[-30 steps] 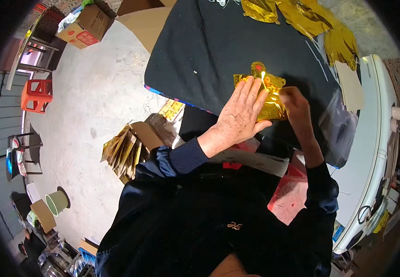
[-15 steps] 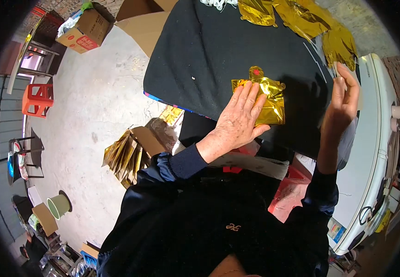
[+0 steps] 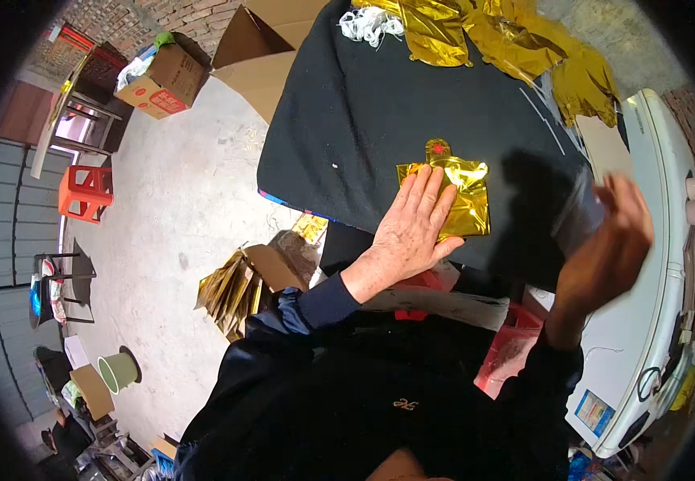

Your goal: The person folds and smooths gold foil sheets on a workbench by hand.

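My left hand (image 3: 411, 220) lies flat, fingers stretched, on a shiny gold foil piece (image 3: 472, 204) on the black cloth (image 3: 347, 120). A rounded tab with a red spot (image 3: 438, 149) sticks out from the foil's far edge, above my fingertips. My right hand (image 3: 616, 240) is raised at the cloth's right edge, dark and blurred by motion; its fingers look bent, and I cannot make out whether they hold anything. Beside it is some translucent plastic (image 3: 578, 210). Thin pale strips (image 3: 543, 120) lie on the cloth farther back.
Larger gold foil sheets (image 3: 516, 44) and a white string bundle (image 3: 371, 26) lie at the far edge. A white appliance-like surface (image 3: 644, 192) stands at the right. On the floor at left are a box of folded gold pieces (image 3: 239, 289), a red stool (image 3: 85, 192) and a green bin (image 3: 117, 373).
My right hand has moved right and toward me, away from the thin strips and gold sheets. My left hand stays flat on the foil piece. The whole view has shifted slightly.
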`<action>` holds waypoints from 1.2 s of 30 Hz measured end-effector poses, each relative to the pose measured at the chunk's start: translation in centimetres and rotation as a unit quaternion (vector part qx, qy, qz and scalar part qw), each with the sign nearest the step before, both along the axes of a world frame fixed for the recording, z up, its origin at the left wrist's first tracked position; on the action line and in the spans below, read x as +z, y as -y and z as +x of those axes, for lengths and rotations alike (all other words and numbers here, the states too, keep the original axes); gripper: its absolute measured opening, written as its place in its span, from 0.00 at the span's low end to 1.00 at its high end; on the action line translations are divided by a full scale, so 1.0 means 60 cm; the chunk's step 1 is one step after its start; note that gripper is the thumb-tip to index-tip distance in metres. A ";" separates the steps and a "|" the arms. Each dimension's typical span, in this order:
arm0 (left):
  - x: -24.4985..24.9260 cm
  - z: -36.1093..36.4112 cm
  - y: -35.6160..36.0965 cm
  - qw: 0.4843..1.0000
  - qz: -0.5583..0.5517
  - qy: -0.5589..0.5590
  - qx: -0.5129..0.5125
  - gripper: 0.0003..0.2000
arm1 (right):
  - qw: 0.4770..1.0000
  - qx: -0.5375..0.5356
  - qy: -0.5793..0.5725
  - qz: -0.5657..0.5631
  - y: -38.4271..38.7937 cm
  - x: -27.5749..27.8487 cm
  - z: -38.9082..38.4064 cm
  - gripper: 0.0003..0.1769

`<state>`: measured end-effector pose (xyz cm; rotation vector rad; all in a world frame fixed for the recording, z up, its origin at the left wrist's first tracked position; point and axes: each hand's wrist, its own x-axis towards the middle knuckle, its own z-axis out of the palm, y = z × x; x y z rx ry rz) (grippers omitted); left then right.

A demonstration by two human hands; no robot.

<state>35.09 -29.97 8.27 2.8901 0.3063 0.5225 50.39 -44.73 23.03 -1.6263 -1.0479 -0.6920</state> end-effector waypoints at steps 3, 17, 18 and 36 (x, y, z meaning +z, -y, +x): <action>0.002 0.000 0.001 1.000 -0.001 -0.006 0.002 0.41 | 0.992 -0.050 0.104 -0.054 0.071 0.065 -0.075 0.11; 0.005 0.000 0.000 1.000 0.003 -0.005 -0.007 0.40 | 0.808 0.471 0.165 0.312 0.097 0.138 -0.144 0.27; 0.008 0.000 0.001 1.000 0.002 -0.009 -0.007 0.40 | 0.811 0.462 0.172 0.314 0.102 0.126 -0.144 0.29; 0.000 0.003 -0.003 1.000 0.018 0.006 -0.016 0.34 | 0.896 0.074 0.014 -0.438 0.027 -0.236 -0.094 0.55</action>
